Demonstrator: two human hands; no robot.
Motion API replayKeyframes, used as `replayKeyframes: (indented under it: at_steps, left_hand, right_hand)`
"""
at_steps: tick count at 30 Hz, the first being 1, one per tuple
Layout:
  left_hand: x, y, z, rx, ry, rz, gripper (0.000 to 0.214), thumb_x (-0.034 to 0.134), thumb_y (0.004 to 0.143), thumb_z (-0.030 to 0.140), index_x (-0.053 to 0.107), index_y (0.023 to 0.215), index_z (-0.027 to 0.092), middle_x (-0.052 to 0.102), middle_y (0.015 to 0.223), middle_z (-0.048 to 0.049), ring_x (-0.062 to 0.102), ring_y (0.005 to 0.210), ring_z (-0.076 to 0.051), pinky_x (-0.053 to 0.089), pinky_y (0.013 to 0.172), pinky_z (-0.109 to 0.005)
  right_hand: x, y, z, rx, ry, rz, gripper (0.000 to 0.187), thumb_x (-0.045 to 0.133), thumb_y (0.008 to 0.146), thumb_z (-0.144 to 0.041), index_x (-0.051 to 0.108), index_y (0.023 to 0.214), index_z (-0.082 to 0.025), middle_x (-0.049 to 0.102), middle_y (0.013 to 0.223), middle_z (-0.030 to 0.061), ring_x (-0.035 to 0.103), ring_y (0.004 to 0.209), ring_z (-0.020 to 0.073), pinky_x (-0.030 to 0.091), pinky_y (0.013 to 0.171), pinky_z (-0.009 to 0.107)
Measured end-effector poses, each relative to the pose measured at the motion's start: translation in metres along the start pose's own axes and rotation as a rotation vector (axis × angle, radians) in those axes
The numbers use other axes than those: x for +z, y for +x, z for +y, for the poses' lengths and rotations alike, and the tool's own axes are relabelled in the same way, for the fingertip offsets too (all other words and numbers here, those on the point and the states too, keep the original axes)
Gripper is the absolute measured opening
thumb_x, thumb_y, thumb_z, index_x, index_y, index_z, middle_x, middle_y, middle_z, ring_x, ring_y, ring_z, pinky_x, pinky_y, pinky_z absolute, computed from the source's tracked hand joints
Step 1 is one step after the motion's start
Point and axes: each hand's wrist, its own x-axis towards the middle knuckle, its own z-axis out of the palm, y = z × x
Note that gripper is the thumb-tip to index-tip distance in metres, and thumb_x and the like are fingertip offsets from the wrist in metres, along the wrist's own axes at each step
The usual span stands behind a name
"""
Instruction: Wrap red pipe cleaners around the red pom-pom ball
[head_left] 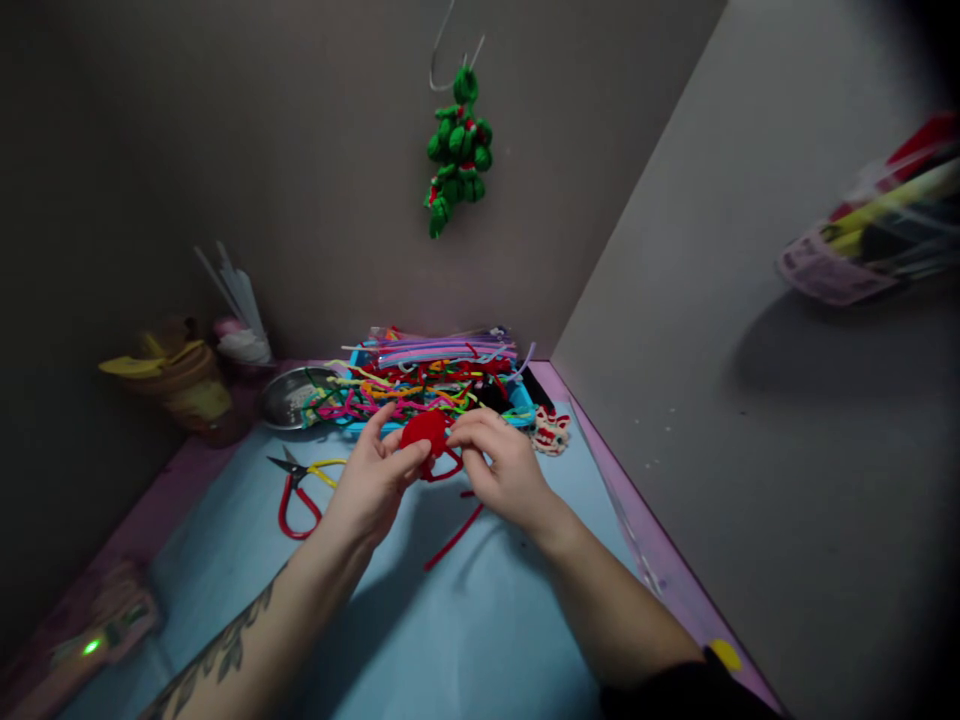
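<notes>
My left hand (373,482) pinches a rounded fuzzy red piece (424,430) while my right hand (508,468) grips and seemingly bends its thin red strand (445,474), next needing steadiness.

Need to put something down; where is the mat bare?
Bare mat lies between the forearms, nearer than the loose red strip, and just left of the scissors. Crowded: the far end, with tray and bowl, and around the left hand, right hand and red piece.
</notes>
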Motion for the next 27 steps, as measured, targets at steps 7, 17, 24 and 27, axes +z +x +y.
replayKeyframes:
  at_steps: [7,17,24,27]
  left_hand:
    - [0.000,-0.002,-0.004,0.069,-0.011,0.024,0.101,0.085,0.052,0.015,0.032,0.138,0.019,0.066,0.077,0.0024,0.058,0.055,-0.009,0.046,0.055,-0.022]
    - [-0.004,0.000,-0.011,0.108,0.017,0.013,0.099,0.085,0.055,0.019,0.031,0.138,0.022,0.068,0.087,-0.0008,0.064,0.069,-0.013,0.049,0.068,-0.026]
    - [-0.007,0.003,-0.014,0.199,0.105,-0.003,0.098,0.082,0.060,0.019,0.027,0.142,0.023,0.068,0.086,-0.0009,0.066,0.072,-0.014,0.050,0.070,-0.027]
    - [-0.006,0.002,-0.012,0.250,0.163,-0.041,0.100,0.079,0.063,0.018,0.022,0.145,0.025,0.068,0.088,-0.0006,0.067,0.074,-0.014,0.051,0.072,-0.027]
  right_hand:
    - [0.006,-0.003,-0.008,0.004,-0.161,-0.003,0.013,0.066,0.081,-0.024,0.058,0.091,-0.019,0.064,0.095,0.0086,0.059,0.095,0.0223,0.049,0.085,0.036]
    - [0.008,-0.003,-0.009,0.013,-0.127,0.056,0.009,0.058,0.083,-0.012,0.057,0.086,-0.021,0.065,0.087,0.0050,0.060,0.090,0.0188,0.049,0.083,0.033]
    - [0.010,-0.005,-0.006,0.074,-0.116,0.066,0.008,0.057,0.084,-0.014,0.054,0.084,-0.021,0.062,0.081,0.0031,0.060,0.079,0.0172,0.048,0.074,0.029]
    - [0.011,-0.006,-0.004,0.103,-0.108,0.063,0.008,0.055,0.085,-0.014,0.053,0.082,-0.021,0.061,0.077,0.0020,0.058,0.074,0.0163,0.047,0.070,0.028]
